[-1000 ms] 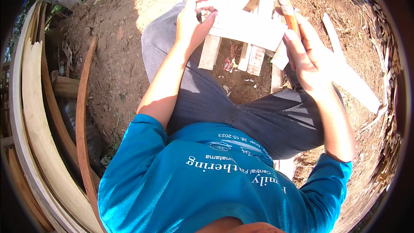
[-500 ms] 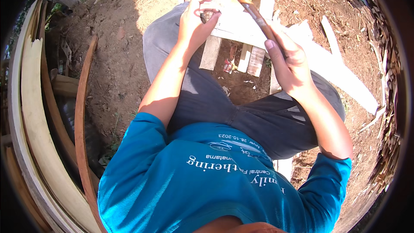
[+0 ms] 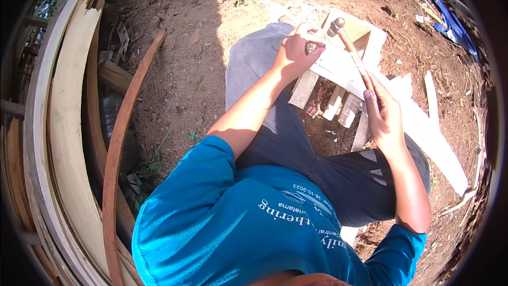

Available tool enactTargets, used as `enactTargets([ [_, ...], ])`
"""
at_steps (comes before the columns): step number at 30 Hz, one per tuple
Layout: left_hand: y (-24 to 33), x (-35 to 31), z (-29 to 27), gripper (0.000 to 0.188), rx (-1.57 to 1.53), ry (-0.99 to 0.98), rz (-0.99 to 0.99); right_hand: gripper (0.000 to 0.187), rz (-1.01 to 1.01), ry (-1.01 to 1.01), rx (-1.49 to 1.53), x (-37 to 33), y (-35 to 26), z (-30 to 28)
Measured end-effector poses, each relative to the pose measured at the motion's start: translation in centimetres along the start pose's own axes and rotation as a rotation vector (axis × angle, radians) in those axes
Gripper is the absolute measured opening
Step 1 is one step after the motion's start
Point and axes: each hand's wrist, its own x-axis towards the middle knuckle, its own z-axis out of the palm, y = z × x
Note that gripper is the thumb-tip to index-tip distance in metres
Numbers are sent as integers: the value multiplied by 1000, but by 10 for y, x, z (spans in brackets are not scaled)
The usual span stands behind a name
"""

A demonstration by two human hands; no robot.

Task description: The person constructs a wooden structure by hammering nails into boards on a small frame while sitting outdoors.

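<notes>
In my right hand [image 3: 385, 116] is a hammer [image 3: 353, 52], gripped by the lower part of its wooden handle. Its dark metal head is raised over the small wooden bench [image 3: 338, 69], close to my left hand. My left hand [image 3: 299, 50] is closed around a short, roundish brown-grey thing [image 3: 311, 47] held above the bench's near left part. Only the top of that thing shows between my fingers, and its lower end is hidden. Strong sunlight bleaches the bench top. The bench stands between my bent legs, with several wooden slats below its near edge.
A long pale board [image 3: 436, 145] lies to the right of the bench. Long planks [image 3: 69, 127] and a curved reddish strip of wood [image 3: 124, 132] are at my left. Wood chips litter the dirt ground, and a blue tarp [image 3: 455, 29] lies at the far right.
The hammer head has come down closer to my left hand and the bench. My view has turned, so the whole scene sits farther right and lower. Both grips look the same.
</notes>
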Motion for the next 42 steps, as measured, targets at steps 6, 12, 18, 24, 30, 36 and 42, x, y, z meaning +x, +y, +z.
enactTargets([
  [6,1,-2,-6,45,-47,26,23,40,11,33,16,2,-10,-3],
  [12,-2,1,-2,45,-67,35,82,42,-31,76,77,0,-3,-9],
  [18,-8,0,2,44,20,55,118,44,-96,107,83,-6,-4,-3],
  [24,-20,-1,3,50,55,47,116,44,-23,-5,209,-6,-20,-6],
  [30,-16,2,6,51,16,20,113,38,-190,30,122,2,9,8],
  [36,-31,-3,12,45,-151,56,130,42,-139,235,178,9,-24,-15],
  [42,-79,18,46,72,-440,253,-104,44,13,-117,-124,8,6,3],
])
